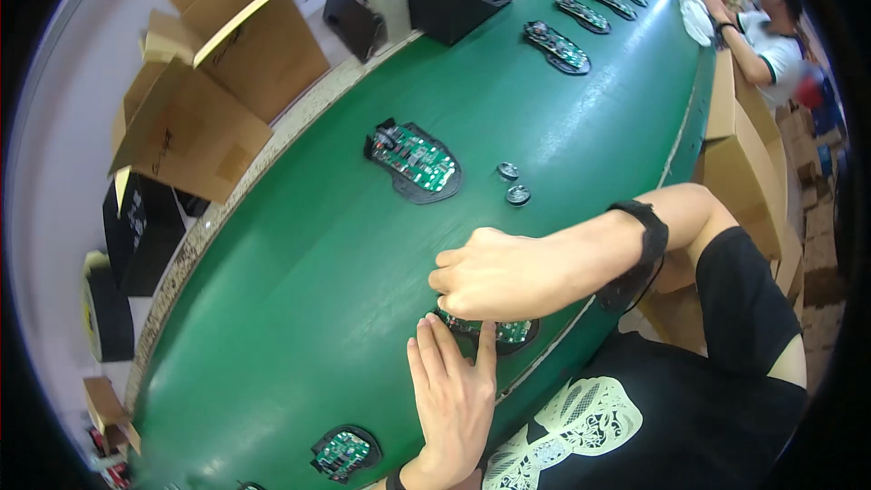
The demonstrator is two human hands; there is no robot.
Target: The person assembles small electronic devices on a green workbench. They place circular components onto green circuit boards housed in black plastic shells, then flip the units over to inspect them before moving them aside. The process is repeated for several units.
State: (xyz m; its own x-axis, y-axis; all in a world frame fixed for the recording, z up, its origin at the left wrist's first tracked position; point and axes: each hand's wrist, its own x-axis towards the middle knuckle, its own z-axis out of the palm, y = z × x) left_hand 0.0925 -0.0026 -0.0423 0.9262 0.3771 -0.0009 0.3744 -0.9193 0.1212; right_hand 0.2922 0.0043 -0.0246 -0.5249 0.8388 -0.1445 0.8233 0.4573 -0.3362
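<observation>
One long green worktop (pixel 299 281) filled most of the view I watched from afar, with brown cartons (pixel 190 141) beyond its left edge and a black bin (pixel 458 18) of small parts farther up that side. A co-worker (pixel 762 50) was at the far right.

In the foreground, the left hand (pixel 451 390) lay palm down, fingers straight, one set apart from the others, their tips at the unit (pixel 515 334). The right hand (pixel 485 272) bent over the same unit with fingers curled under; I could not tell whether they pinched anything. The unit sat near the worktop's right edge, partly hidden beneath both hands.

Its green board was already in its black shell, though uncovered, so I judged the work partway along and the handling unfinished. A second unit (pixel 422 163) beyond the hands and a third (pixel 345 454) at lower left also showed bare boards, as did nearer ones in the far row (pixel 558 45). Two round parts (pixel 518 195) lay loose, touching no unit; whether they remained to be fitted, I could not tell.
</observation>
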